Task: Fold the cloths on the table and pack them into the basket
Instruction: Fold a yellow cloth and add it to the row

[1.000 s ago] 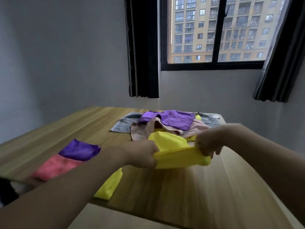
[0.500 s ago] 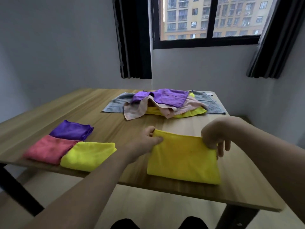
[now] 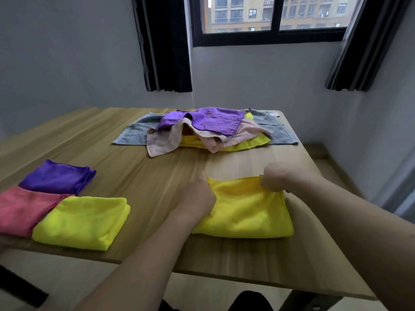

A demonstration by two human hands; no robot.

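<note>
The wooden table (image 3: 134, 158) carries an unfolded heap of cloths (image 3: 208, 131) at its far side and three folded ones (image 3: 58, 203) at left, set aside for packing; no basket shows; the yellow cloth (image 3: 244, 212) lies near the front edge, left hand (image 3: 197, 198) and right hand (image 3: 278, 180) apparently pinching its far corners to square the fold.
</note>
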